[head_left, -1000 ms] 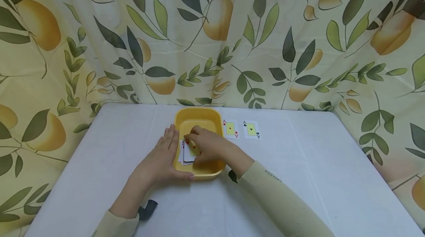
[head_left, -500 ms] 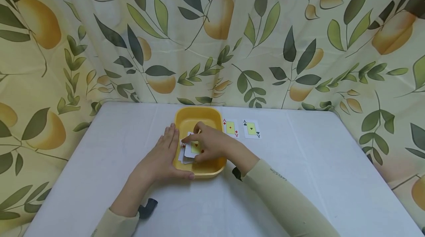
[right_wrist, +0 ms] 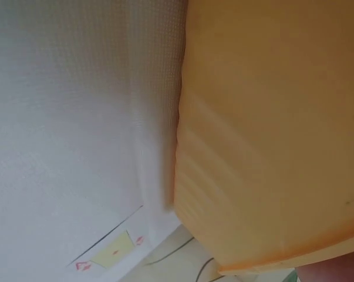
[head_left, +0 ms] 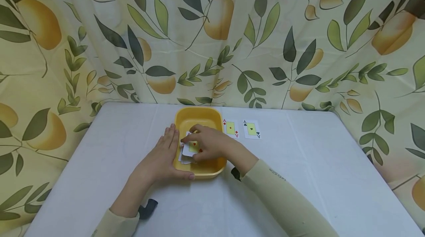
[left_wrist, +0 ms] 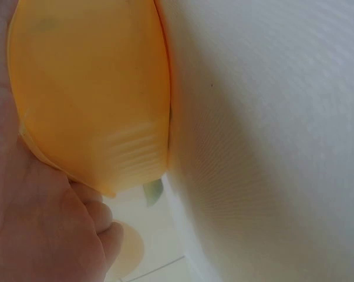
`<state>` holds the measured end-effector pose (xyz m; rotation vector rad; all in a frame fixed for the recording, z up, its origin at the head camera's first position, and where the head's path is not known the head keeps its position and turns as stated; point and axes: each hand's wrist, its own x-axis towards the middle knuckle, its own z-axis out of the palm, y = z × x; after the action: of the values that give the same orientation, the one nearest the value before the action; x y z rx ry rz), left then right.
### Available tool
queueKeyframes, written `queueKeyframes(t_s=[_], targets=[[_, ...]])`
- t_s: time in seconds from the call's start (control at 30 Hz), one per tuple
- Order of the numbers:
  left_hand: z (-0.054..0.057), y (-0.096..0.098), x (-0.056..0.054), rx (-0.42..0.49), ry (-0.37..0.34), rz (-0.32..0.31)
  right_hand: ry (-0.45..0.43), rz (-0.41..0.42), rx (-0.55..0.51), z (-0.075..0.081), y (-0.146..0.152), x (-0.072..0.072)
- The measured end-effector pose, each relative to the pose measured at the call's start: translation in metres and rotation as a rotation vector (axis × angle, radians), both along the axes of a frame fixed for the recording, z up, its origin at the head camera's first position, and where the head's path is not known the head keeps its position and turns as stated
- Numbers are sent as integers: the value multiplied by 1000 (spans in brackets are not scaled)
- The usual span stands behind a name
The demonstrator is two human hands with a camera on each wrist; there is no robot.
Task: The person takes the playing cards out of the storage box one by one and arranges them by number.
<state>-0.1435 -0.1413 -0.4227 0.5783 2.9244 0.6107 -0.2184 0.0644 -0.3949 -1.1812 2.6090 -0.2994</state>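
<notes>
A yellow plastic tray [head_left: 214, 163] stands in the middle of the table with a small pile of playing cards [head_left: 182, 158] in its left part. My left hand [head_left: 159, 161] rests along the tray's left side, fingers straight and thumb by the front rim. Inside the tray, my right hand [head_left: 212, 143] pinches a card with a red heart [head_left: 189, 150] between thumb and fingers, tilted over the pile. Part of that card is hidden by the fingers. The left wrist view shows the tray's outer wall [left_wrist: 94, 88] beside the left hand [left_wrist: 41, 217].
Right of the tray, an ace of diamonds [head_left: 230, 129] and an ace of clubs [head_left: 251, 129] lie face up in a row on the white tablecloth [head_left: 299, 163]. A curtain [head_left: 212, 56] printed with fruit and leaves hangs behind the table.
The heart card has risen at its edge and turned slightly over the pile, with my right fingers changing their hold on it. My left hand stays at the tray's side.
</notes>
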Motion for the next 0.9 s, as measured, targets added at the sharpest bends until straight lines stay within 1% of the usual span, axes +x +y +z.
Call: queueKeyframes(t_s=[0.17,0.3,0.37,0.5,0.6,0.67,0.77,0.9], targets=[[0,0,0,-4,-8,4,-40,-26,-29,-5,0,-1],[1,0,0,0,-20,10,-51,-39,-18,-8,-1,-2],[1,0,0,5,-21,13,-57,-44,5,-8,-2,-2],[0,1,0,9,-21,17,-75,-61,100,-6,0,0],[0,1,1,4,-25,22,-59,-72,189,-5,1,3],[-1,1,1,2,-25,25,-37,-81,227,-5,0,4],[-1,1,1,3,-25,28,-16,-97,253,-6,-2,5],[0,1,1,5,-29,29,-11,-97,237,-8,-2,3]])
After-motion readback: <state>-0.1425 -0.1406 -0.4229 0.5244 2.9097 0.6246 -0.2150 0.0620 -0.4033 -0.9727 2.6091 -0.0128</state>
